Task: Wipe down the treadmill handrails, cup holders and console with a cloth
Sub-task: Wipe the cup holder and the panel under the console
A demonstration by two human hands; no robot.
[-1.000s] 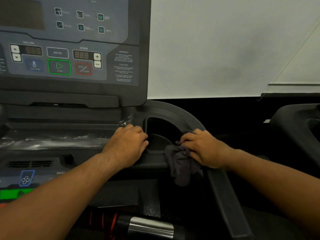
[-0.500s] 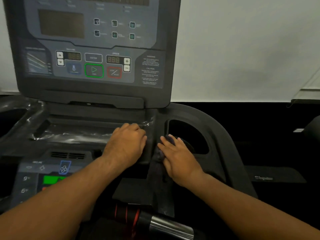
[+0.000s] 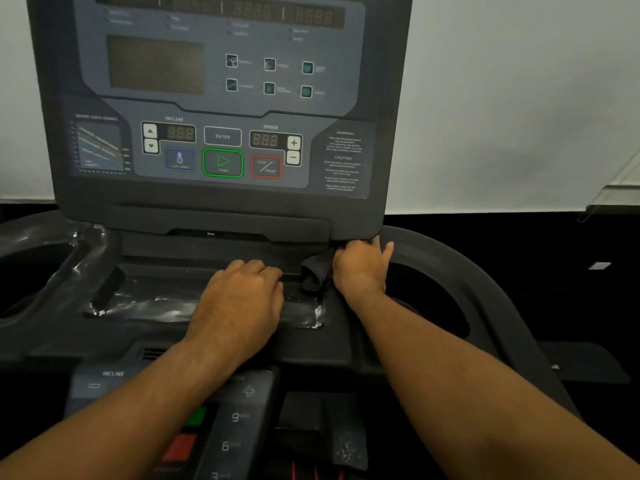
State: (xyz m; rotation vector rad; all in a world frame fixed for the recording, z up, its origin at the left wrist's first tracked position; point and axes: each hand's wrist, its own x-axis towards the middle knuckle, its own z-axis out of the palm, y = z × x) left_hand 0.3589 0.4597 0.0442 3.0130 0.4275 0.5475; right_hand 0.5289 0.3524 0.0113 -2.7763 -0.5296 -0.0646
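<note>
Cloth at the console's bottom right corner, wiping under way

The right hand (image 3: pixel 360 268) grips a dark cloth (image 3: pixel 317 273), fingers curled round it, pushing it up against the lower right corner of the treadmill console (image 3: pixel 221 109), just beside the right cup holder (image 3: pixel 433 306). The left hand (image 3: pixel 242 299) rests knuckles-up on the tray (image 3: pixel 145 268) below the console, fingers loosely bent and holding nothing, seemingly as a brace. Crinkled plastic film (image 3: pixel 138 304) covers the tray and runs toward the left cup holder (image 3: pixel 31 271). From here the job looks somewhere in the middle. Nothing on the console face, the lower keypad (image 3: pixel 235 417) or either cup holder shows whether it has been wiped. The handrails are not plainly in view, so I would count them as still to check.
</note>
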